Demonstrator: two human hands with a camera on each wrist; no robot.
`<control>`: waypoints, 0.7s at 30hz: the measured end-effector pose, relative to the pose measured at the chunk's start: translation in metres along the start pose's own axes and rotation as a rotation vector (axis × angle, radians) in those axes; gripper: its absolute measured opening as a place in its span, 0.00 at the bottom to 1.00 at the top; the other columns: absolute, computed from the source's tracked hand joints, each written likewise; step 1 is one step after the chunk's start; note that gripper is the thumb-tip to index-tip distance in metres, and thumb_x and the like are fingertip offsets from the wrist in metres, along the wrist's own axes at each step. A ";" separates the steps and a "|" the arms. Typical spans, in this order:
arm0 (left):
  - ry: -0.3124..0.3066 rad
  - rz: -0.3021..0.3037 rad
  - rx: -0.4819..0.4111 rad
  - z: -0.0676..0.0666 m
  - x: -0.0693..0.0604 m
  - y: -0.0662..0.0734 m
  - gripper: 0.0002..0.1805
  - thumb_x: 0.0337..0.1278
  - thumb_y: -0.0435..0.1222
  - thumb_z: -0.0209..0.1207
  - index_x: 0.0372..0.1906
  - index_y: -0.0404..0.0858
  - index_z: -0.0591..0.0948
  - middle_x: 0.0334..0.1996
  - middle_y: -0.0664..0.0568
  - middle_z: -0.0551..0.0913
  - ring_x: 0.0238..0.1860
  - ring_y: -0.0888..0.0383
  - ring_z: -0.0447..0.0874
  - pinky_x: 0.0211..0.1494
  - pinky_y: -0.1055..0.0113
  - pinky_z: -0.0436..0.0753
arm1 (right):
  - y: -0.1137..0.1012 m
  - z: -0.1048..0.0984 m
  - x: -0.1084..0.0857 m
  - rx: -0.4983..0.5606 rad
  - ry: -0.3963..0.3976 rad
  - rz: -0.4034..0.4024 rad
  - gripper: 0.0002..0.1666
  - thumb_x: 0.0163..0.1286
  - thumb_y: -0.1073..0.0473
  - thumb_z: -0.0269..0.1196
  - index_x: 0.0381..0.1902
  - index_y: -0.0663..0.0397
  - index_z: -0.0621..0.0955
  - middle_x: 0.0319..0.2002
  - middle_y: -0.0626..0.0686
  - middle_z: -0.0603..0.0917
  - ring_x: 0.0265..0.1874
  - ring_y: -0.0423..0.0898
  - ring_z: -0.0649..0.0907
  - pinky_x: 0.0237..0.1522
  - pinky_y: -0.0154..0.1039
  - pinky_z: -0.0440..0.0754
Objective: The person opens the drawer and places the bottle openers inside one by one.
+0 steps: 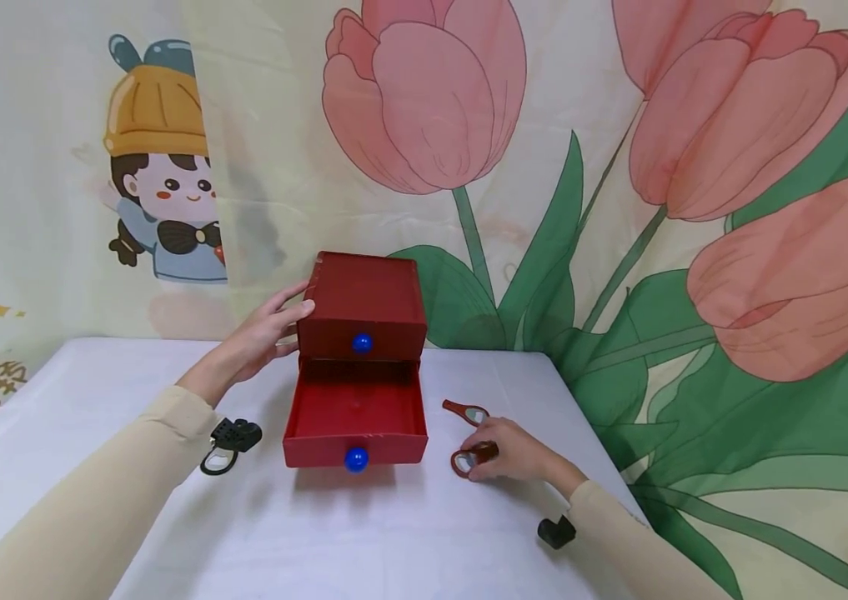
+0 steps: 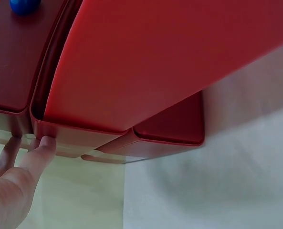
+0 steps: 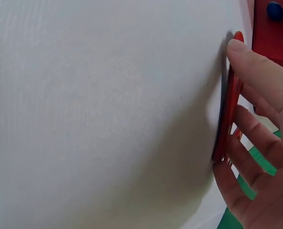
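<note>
To the left of the drawer box (image 1: 367,287), holds the left hand (image 1: 253,340) to the side wall, with fingers apart and fairly straight, touching rather than clasping. At the front of the drawer box, find the lower drawer (image 1: 401,451) pulled out beneath a closed upper drawer (image 1: 326,337), with a blue knob on each.

Just right of the drawer box, find a far looped piece (image 1: 461,408), red-brown, lying with handle end toward the box and loop toward the right hand (image 1: 517,457). Nearer the wearer, also right of the box, pinches a near looped piece (image 1: 485,452) between thumb and fingers of that right hand, with the long axis slanting leftward and the loop toward the lower drawer. Judging by the head view, turns on this: from the right hand, much the nearer of the two to both pieces, look straight left for the drawer.

Left of the box, in the left wrist view, loses most of the palm to the frame edge. Right of the box, cannot make out the far looped piece well behind the fingers, nor the near one's loop in the right wrist view, seen edge-on. Cannot tell lens from bare hole, nor touching the table from slightly lifted.
</note>
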State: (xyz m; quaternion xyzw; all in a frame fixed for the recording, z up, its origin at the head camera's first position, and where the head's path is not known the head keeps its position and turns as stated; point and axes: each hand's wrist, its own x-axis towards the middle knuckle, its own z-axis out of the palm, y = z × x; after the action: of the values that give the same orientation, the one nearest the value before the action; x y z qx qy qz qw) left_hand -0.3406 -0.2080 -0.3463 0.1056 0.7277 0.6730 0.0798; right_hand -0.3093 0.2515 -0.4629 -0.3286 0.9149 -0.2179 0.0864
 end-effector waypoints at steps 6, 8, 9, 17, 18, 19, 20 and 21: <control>-0.004 -0.002 -0.012 0.001 0.003 -0.001 0.46 0.78 0.56 0.56 0.88 0.58 0.45 0.85 0.43 0.55 0.81 0.35 0.56 0.79 0.37 0.65 | 0.002 0.000 -0.002 0.086 0.022 0.039 0.24 0.63 0.48 0.80 0.56 0.45 0.89 0.47 0.42 0.87 0.47 0.44 0.82 0.47 0.37 0.86; -0.001 -0.004 -0.008 0.002 0.003 -0.001 0.47 0.77 0.56 0.56 0.88 0.58 0.44 0.85 0.44 0.54 0.81 0.36 0.56 0.79 0.38 0.66 | 0.002 -0.001 -0.002 0.128 0.028 0.042 0.24 0.64 0.49 0.80 0.56 0.46 0.88 0.47 0.42 0.88 0.46 0.44 0.83 0.47 0.38 0.86; 0.001 -0.007 -0.005 0.002 0.002 -0.001 0.47 0.77 0.56 0.57 0.88 0.59 0.45 0.85 0.45 0.54 0.81 0.36 0.56 0.79 0.38 0.67 | 0.002 -0.001 -0.003 0.148 0.028 0.047 0.24 0.64 0.49 0.79 0.56 0.46 0.88 0.46 0.42 0.88 0.46 0.44 0.84 0.47 0.38 0.86; 0.001 0.005 0.017 0.002 0.001 -0.001 0.48 0.76 0.57 0.57 0.88 0.60 0.44 0.85 0.45 0.54 0.81 0.36 0.57 0.78 0.39 0.68 | -0.003 -0.011 -0.006 0.274 0.037 0.105 0.23 0.68 0.50 0.77 0.58 0.48 0.88 0.45 0.43 0.89 0.47 0.44 0.86 0.49 0.37 0.87; 0.000 0.005 0.016 0.002 0.001 -0.001 0.47 0.76 0.57 0.57 0.88 0.60 0.44 0.85 0.45 0.54 0.81 0.36 0.57 0.78 0.39 0.68 | -0.005 -0.013 -0.006 0.279 0.042 0.108 0.23 0.68 0.50 0.76 0.58 0.49 0.88 0.45 0.44 0.88 0.48 0.45 0.86 0.49 0.37 0.87; 0.000 0.005 0.014 0.002 0.001 0.000 0.47 0.76 0.57 0.57 0.88 0.60 0.44 0.85 0.45 0.54 0.81 0.36 0.57 0.77 0.39 0.69 | -0.007 -0.016 -0.005 0.277 0.044 0.109 0.23 0.69 0.50 0.76 0.58 0.49 0.87 0.45 0.44 0.89 0.48 0.45 0.86 0.49 0.38 0.87; -0.002 0.004 0.013 0.001 0.000 0.001 0.48 0.76 0.57 0.57 0.88 0.60 0.44 0.85 0.45 0.54 0.81 0.36 0.57 0.77 0.39 0.69 | -0.009 -0.020 -0.004 0.281 0.046 0.108 0.23 0.69 0.51 0.76 0.59 0.50 0.87 0.46 0.44 0.89 0.48 0.46 0.86 0.49 0.38 0.87; -0.004 0.003 0.014 0.001 0.000 0.001 0.48 0.76 0.57 0.57 0.88 0.60 0.44 0.85 0.45 0.54 0.81 0.36 0.57 0.77 0.39 0.69 | -0.012 -0.023 -0.004 0.281 0.053 0.105 0.22 0.70 0.52 0.75 0.59 0.51 0.87 0.46 0.45 0.89 0.48 0.46 0.86 0.49 0.39 0.87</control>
State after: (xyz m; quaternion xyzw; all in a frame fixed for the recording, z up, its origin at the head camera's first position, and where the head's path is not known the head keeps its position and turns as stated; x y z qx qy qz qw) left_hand -0.3404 -0.2069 -0.3450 0.1087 0.7319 0.6680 0.0793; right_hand -0.3065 0.2534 -0.4370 -0.2590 0.8934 -0.3475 0.1187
